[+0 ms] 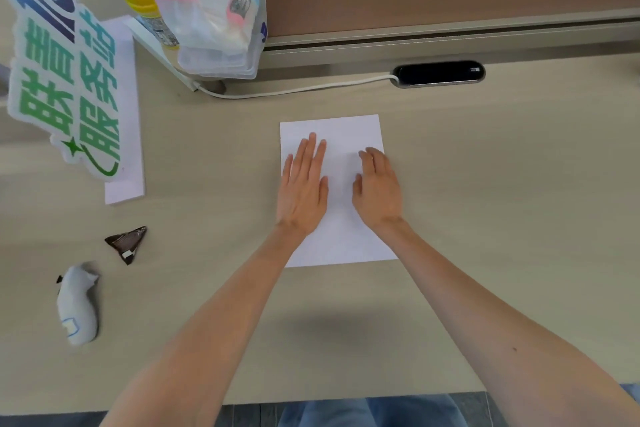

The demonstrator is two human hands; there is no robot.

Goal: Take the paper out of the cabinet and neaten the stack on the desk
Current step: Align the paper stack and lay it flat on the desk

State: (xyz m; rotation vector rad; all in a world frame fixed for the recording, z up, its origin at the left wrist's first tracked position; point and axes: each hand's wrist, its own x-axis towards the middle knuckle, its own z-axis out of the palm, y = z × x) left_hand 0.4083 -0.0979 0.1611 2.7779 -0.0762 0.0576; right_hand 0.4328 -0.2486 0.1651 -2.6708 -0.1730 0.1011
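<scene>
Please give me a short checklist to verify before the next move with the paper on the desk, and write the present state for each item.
1. Paper is out of the cabinet and on the desk: ok, the paper lies flat in the middle.
2. Both hands are on the paper: ok, the left hand and the right hand rest palm down on it, fingers open.
3. Edges of the stack are even: ok as far as visible; only one clean outline shows.
4. How many sheets are there: cannot tell.
5. Free space around the paper: ok, the white cable and the dark wrapper lie apart from it.
</scene>
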